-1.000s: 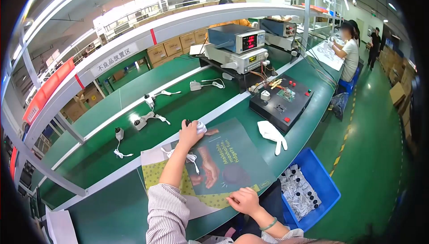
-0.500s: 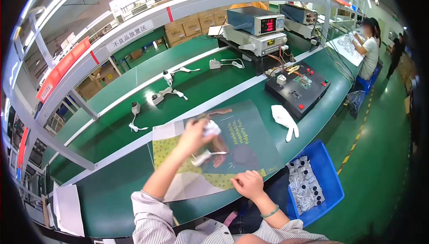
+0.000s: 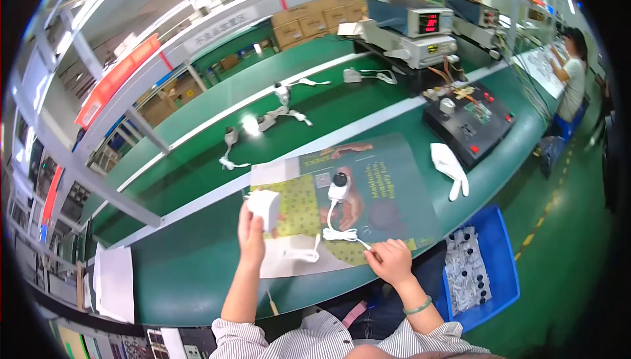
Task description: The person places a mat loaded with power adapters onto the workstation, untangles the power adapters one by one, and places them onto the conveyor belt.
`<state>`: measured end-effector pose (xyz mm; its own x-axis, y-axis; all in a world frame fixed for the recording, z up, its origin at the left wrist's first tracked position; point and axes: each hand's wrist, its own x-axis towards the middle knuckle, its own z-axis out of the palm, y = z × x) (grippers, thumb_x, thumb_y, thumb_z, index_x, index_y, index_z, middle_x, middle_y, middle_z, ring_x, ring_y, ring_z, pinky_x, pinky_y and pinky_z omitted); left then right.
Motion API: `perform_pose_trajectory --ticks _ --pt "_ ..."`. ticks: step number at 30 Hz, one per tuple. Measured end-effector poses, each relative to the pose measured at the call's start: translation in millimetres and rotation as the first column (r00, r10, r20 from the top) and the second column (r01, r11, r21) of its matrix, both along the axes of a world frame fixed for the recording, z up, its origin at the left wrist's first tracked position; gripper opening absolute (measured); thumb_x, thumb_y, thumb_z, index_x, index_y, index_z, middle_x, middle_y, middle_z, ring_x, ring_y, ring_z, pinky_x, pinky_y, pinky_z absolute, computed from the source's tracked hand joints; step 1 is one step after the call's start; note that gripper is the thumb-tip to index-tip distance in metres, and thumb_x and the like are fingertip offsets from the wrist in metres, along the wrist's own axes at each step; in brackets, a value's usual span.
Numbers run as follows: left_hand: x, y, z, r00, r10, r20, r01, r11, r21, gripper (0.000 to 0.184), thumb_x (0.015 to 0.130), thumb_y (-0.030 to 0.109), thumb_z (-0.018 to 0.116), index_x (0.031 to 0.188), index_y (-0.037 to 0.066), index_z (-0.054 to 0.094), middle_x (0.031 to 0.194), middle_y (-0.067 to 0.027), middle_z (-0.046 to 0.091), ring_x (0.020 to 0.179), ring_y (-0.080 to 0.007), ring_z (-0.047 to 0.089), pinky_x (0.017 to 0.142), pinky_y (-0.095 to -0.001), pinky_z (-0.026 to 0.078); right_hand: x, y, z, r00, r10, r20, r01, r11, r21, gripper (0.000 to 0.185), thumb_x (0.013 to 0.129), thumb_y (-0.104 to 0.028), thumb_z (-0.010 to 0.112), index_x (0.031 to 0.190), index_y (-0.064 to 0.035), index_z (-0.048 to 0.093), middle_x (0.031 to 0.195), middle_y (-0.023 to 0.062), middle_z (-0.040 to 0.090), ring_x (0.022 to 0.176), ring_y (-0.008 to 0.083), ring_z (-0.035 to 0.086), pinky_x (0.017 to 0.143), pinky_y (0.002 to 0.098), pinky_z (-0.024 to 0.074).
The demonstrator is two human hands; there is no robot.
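My left hand [image 3: 252, 235] is closed around a white power adapter [image 3: 265, 209], raised over the left part of a printed poster sheet [image 3: 404, 201]. A blurred white cable [image 3: 303, 254] hangs or lies below it. On the sheet lies a second adapter [image 3: 338, 191], white with a round black plug part on top. Its bundled white cable [image 3: 340, 234] runs toward my right hand [image 3: 390, 262], whose fingers pinch the cable end near the sheet's front edge.
A blue bin [image 3: 503, 280] of bagged adapters stands at right. A white glove [image 3: 449, 170] lies near a black test box [image 3: 468, 122]. Several adapters [image 3: 282, 94] lie behind the rail. Meters [image 3: 420, 50] stand at the back; a person [image 3: 573, 73] sits far right.
My left hand has moved left, holding a white adapter. The adapter with the black part now shows on the sheet. My right hand now pinches a cable end. The camera view has shifted.
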<state>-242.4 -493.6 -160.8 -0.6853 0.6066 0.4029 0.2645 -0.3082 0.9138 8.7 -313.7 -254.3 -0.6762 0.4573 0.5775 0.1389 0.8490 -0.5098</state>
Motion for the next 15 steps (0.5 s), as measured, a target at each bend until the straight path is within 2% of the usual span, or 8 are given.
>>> perform_pose_trajectory --ticks 2,4,5,6,8,12,13,15 --pt "-12 -37 11 0.981 0.193 0.014 -0.192 0.98 -0.053 0.049 0.102 0.028 0.046 0.142 0.001 0.038 0.117 -0.0103 0.059 0.084 -0.0141 0.066 0.051 -0.0214 0.044 -2 -1 -2 1.0 0.007 -0.026 -0.007 1.0 -0.004 0.019 0.077 -0.021 0.074 0.068 -0.0131 0.059 0.06 0.0004 0.056 0.058 0.0217 0.053 0.057 0.0357 0.0388" --pt "-26 -65 17 0.898 0.433 -0.076 -0.434 0.844 -0.315 0.048 0.102 0.027 0.046 0.141 0.0 0.04 0.117 -0.0094 0.059 0.082 -0.0101 0.066 0.049 -0.0188 0.04 -3 -1 -2 1.0 0.001 -0.026 -0.001 1.0 -0.002 0.018 0.077 -0.02 0.074 0.068 -0.0129 0.06 0.06 0.0005 0.056 0.058 0.0218 0.053 0.057 0.0357 0.0388" --pt "-25 -72 21 0.848 0.516 -0.125 -0.502 0.702 -0.505 0.048 0.101 0.025 0.048 0.14 -0.001 0.041 0.116 -0.0119 0.059 0.089 -0.0142 0.065 0.06 -0.0243 0.048 -3 -2 -3 0.999 -0.006 -0.035 0.005 1.0 -0.013 0.018 0.075 -0.019 0.075 0.068 -0.0128 0.06 0.058 0.0005 0.055 0.057 0.0219 0.053 0.057 0.0359 0.0385" --pt "-55 -92 -30 0.71 0.434 -0.554 -0.672 0.653 -0.349 0.05 0.099 0.023 0.052 0.141 0.0 0.041 0.116 -0.0168 0.06 0.101 -0.0229 0.062 0.08 -0.0333 0.051 -3 -3 -4 0.999 -0.005 -0.034 0.004 1.0 -0.015 0.017 0.075 -0.019 0.075 0.068 -0.0127 0.06 0.058 0.0004 0.055 0.057 0.0219 0.053 0.056 0.0359 0.0383" --pt "-43 -101 -51 0.801 0.35 -0.486 -0.596 0.54 -0.594 0.055 0.094 0.025 0.057 0.142 0.001 0.04 0.119 -0.0221 0.057 0.113 -0.03 0.058 0.096 -0.0387 0.046 -3 -3 -3 0.999 -0.009 -0.037 0.009 1.0 -0.018 0.017 0.074 -0.018 0.076 0.068 -0.0126 0.061 0.057 0.0004 0.054 0.056 0.0219 0.053 0.056 0.036 0.0381" --pt "0 -98 -60 0.878 0.071 -0.473 -0.46 0.398 -0.793 0.068 0.086 0.031 0.065 0.143 0.007 0.037 0.132 -0.0207 0.05 0.109 -0.0402 0.06 0.089 -0.0439 0.052 -3 -2 -5 0.999 0.013 -0.037 -0.012 1.0 0.009 0.017 0.073 -0.016 0.076 0.067 -0.0123 0.06 0.056 0.0002 0.052 0.055 0.022 0.052 0.056 0.0362 0.0375" --pt "7 -94 -60 0.812 0.03 -0.583 -0.541 0.414 -0.732 0.066 0.084 0.032 0.065 0.141 0.01 0.038 0.133 -0.0179 0.049 0.107 -0.0405 0.061 0.084 -0.0453 0.054 -3 -3 -3 0.999 0.01 -0.047 -0.01 1.0 0.01 0.018 0.073 -0.016 0.076 0.067 -0.0122 0.06 0.055 0.0002 0.052 0.054 0.022 0.051 0.056 0.0362 0.0373" --pt "15 -88 -54 0.831 -0.019 -0.556 -0.502 0.402 -0.765 0.063 0.083 0.035 0.065 0.136 0.011 0.042 0.132 -0.0136 0.052 0.103 -0.0362 0.064 0.08 -0.0443 0.055 -3 -4 -2 0.999 0.013 -0.034 -0.013 1.0 0.007 0.018 0.072 -0.016 0.076 0.067 -0.0123 0.059 0.055 0.0002 0.052 0.054 0.0218 0.051 0.056 0.0363 0.0373"
